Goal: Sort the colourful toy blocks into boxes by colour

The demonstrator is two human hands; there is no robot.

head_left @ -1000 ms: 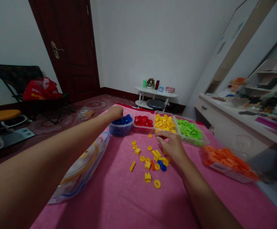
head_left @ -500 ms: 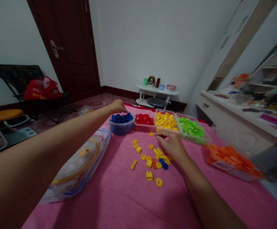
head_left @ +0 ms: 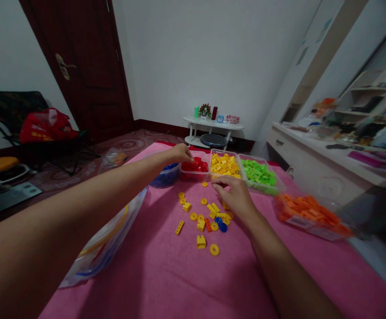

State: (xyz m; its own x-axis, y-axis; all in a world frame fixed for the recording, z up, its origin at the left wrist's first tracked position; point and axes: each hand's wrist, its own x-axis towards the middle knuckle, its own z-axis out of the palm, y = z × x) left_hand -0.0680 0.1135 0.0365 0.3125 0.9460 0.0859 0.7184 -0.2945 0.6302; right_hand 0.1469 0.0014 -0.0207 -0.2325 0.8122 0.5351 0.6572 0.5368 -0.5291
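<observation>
My left hand (head_left: 180,153) reaches out over the near edge of the red-brick tub (head_left: 194,168), fingers curled together; whatever it holds is hidden. The blue-brick bowl (head_left: 166,174) lies just under its wrist. My right hand (head_left: 231,195) rests on the pink cloth (head_left: 166,274) in front of the yellow-brick tub (head_left: 224,164), fingertips pinched at small yellow pieces. Loose yellow pieces (head_left: 199,217), an orange one and a blue one (head_left: 222,227) lie scattered by that hand.
A green-brick tub (head_left: 259,175) and an orange-brick tray (head_left: 310,215) stand to the right. A clear zip bag (head_left: 105,241) lies at the left edge. Beyond are a white side table (head_left: 213,128), a dark door (head_left: 76,66), a folding chair and a dresser (head_left: 312,164).
My left hand moved right, from over the blue bowl to the red tub. The right hand stayed by the yellow pieces. The view shifted slightly left.
</observation>
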